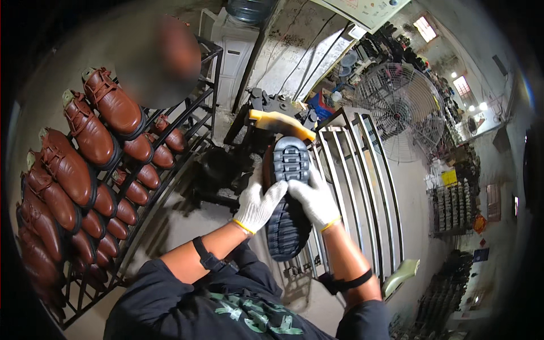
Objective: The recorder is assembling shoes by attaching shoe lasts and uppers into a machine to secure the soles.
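Shoe (288, 229): sole (291, 164) faces the camera
Left hand (259, 203): grip closed around left edge, thumb on sole
Right hand (317, 203): grip closed around right edge, thumb likewise

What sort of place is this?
Probably a shoe workshop or small factory: rows of brown lace-up shoes fill a dark metal rack, a gloved left hand and right hand hold another shoe, and a large caged fan stands beyond.

The shoe's (288, 221) brown upper (267, 167) is mostly hidden.
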{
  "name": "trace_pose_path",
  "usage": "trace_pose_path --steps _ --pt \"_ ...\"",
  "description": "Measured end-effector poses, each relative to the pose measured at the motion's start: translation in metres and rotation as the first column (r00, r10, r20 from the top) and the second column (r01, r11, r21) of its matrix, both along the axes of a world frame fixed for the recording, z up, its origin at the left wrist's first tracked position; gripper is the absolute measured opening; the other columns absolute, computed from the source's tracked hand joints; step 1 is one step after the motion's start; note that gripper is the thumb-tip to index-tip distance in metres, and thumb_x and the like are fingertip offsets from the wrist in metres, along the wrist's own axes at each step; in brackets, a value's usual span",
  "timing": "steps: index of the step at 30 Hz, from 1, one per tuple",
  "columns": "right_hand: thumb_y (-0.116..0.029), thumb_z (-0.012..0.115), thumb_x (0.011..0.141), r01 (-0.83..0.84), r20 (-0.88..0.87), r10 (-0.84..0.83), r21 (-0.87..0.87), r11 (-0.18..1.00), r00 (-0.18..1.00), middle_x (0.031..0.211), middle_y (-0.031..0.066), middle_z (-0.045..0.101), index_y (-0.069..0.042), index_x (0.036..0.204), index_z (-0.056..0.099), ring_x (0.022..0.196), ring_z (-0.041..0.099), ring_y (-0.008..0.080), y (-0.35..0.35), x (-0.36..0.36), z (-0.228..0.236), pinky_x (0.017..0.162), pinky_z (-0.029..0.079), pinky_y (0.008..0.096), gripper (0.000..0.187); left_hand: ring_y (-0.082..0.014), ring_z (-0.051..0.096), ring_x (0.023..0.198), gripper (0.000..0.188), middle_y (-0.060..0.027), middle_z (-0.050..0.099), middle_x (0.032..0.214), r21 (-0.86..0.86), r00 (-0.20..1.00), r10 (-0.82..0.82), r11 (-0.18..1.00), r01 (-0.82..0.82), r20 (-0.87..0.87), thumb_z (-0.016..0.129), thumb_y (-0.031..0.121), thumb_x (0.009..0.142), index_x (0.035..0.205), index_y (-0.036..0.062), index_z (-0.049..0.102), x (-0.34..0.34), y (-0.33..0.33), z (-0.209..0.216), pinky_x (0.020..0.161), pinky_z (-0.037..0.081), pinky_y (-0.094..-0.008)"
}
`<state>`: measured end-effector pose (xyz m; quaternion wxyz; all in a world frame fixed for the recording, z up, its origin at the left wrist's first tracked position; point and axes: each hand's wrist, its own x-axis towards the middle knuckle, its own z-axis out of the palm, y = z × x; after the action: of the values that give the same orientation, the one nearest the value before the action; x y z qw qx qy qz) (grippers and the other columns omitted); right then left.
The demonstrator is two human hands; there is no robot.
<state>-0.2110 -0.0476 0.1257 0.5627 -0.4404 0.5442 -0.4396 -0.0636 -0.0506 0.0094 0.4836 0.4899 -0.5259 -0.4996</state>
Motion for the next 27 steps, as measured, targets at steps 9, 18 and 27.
trace_pose_path --steps 9,18,27 --pt "0.001 0.069 0.097 0.068 0.186 -0.113 0.229 0.971 0.976 0.126 0.0066 0.071 -0.003 0.144 0.056 0.111 0.068 0.0156 0.01 0.02 -0.006 0.101 0.054 0.0322 0.048 -0.0132 0.058 0.129 0.076 -0.01 0.05 0.157 0.23 0.703 -0.089 0.91 0.345 -0.706 0.063 -0.003 0.102 0.168 0.002 0.025 0.035 -0.005 0.027 0.106 0.052 -0.0289" --pt "0.004 0.067 0.098 0.104 0.342 -0.158 0.17 0.98 0.926 0.13 0.007 0.069 -0.001 0.146 0.052 0.116 0.067 0.0148 0.016 0.018 -0.014 0.105 0.052 0.0317 0.051 -0.0124 0.057 0.132 0.073 -0.0091 0.049 0.158 0.3 0.695 -0.05 0.878 0.373 -0.718 0.063 -0.003 0.102 0.167 0.0018 0.028 0.036 -0.002 0.027 0.107 0.05 -0.0273" --pt "0.001 0.07 0.094 0.213 0.345 -0.233 0.096 0.972 0.909 0.121 0.0056 0.073 -0.001 0.132 0.065 0.109 0.068 0.0145 0.079 0.036 -0.059 0.1 0.052 0.0303 0.039 -0.0141 0.061 0.125 0.069 -0.0077 0.061 0.146 0.133 0.797 -0.202 0.934 0.331 -0.57 0.068 0.005 0.1 0.162 0.0019 0.038 0.045 0.027 0.033 0.108 0.05 -0.0304"
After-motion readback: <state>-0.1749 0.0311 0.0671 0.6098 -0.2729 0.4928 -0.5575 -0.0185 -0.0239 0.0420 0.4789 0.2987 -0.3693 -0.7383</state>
